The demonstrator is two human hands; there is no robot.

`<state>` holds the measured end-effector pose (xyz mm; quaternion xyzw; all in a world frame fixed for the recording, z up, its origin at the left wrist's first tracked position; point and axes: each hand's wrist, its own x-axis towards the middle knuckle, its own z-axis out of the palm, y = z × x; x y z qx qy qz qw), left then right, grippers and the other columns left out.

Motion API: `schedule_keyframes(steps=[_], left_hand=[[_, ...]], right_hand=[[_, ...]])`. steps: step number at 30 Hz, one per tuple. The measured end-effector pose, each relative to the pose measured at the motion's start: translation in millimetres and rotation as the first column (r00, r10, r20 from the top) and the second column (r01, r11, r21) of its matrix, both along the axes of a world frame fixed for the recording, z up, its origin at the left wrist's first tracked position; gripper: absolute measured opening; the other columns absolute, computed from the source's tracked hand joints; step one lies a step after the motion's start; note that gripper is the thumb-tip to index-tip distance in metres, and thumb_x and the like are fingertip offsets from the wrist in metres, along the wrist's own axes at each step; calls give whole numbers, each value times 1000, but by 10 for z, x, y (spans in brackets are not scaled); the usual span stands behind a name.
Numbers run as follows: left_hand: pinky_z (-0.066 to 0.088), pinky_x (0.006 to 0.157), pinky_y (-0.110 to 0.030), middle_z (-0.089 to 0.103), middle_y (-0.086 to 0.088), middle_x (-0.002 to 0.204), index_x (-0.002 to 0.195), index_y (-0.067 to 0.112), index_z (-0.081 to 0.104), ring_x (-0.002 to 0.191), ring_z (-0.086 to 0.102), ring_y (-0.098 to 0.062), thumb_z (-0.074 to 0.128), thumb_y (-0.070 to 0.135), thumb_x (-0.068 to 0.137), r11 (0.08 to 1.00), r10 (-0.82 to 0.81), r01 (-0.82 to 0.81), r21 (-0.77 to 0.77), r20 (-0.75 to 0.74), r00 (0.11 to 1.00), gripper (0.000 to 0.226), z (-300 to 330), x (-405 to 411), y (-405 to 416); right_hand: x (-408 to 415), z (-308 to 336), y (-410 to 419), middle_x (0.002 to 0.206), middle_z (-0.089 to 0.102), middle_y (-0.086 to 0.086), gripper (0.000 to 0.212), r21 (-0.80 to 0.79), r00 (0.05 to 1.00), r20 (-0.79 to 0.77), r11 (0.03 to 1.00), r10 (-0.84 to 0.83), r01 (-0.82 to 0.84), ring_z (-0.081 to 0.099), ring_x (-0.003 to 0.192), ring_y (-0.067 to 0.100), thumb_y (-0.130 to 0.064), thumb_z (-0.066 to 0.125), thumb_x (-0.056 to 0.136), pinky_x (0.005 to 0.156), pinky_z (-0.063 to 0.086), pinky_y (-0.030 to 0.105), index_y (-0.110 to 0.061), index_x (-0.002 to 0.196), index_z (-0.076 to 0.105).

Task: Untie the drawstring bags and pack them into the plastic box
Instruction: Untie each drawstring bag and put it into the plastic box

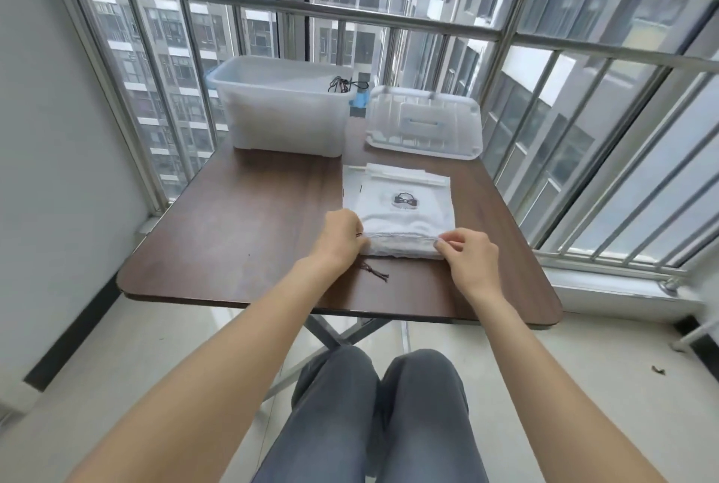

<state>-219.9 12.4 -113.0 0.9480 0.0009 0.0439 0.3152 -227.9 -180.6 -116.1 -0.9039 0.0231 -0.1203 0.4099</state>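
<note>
Two grips pinch top bag [400, 245] near hem: left hand [342, 235], right hand [469, 253]. I see plastic box [284, 109] far-left, nearer left hand; hem runs crosswise.

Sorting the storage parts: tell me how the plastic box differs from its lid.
The plastic box stands deep and upright at the table's far left; the lid lies flat and shallow to its right. Dark cords hang over the box's rim; the lid carries nothing. Both are translucent white plastic.

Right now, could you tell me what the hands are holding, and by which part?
Both hands hold the top white drawstring bag by its near edge: the left hand pinches the left corner, the right hand the right corner.
</note>
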Motion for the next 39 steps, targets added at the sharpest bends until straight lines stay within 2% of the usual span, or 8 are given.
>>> schedule_keyframes(steps=[5,9,17,23,28,32,36,39], left_hand=[[38,68,-30,53,-10,71,74,8,69,70,43,-22,69,15,83,984,128,-118,-132,69,989,12,90,33,29],[45,70,-25,60,-2,71,73,7,62,69,57,-17,70,20,82,933,188,-125,-338,160,969,18,191,21,72],[53,77,-37,66,-14,73,74,13,44,56,55,-15,51,5,94,533,284,-139,-835,22,959,23,255,62,124],[53,77,-39,60,-10,73,75,12,42,43,53,-6,45,3,97,405,358,-167,-899,-12,934,23,267,114,169],[53,53,-17,64,-7,77,78,14,39,47,60,-3,40,6,100,169,355,-218,-961,-147,923,24,281,129,220],[49,49,-18,68,-3,72,79,16,35,52,65,-6,37,7,101,28,342,-214,-976,-192,920,24,295,140,302],[19,31,-10,64,6,71,80,18,35,28,30,-2,37,15,102,90,282,-293,-952,-257,924,22,274,143,343],[15,33,-11,49,4,71,81,18,40,31,23,-3,40,19,101,271,199,-291,-918,-243,949,20,245,109,289]], right_hand=[[17,-12,9,92,65,16,14,18,991,120,998,-62,60,58,76,17,-15,64,86,65,29,13,-4,86,73],[70,1,42,85,59,14,17,2,982,164,996,-93,94,52,81,23,-21,61,89,67,27,19,-6,87,70],[167,120,210,63,63,6,9,352,998,37,936,-47,31,60,44,-2,-3,59,87,62,54,18,-1,85,67],[203,280,310,69,61,6,18,815,995,-102,573,-7,87,63,48,4,-2,51,93,49,50,13,-9,77,56],[257,354,331,74,54,3,21,966,988,-145,225,52,130,55,64,8,-5,46,96,44,45,12,-13,77,50],[284,350,307,77,59,4,23,993,989,-115,12,94,115,59,49,2,-5,40,98,32,32,10,-14,78,46],[269,350,331,64,71,11,23,996,993,-53,-60,102,59,68,54,10,-4,31,101,37,41,11,-11,81,40],[261,380,394,75,67,17,21,999,995,14,45,103,-18,71,62,18,-6,31,101,54,55,18,-9,82,40]])
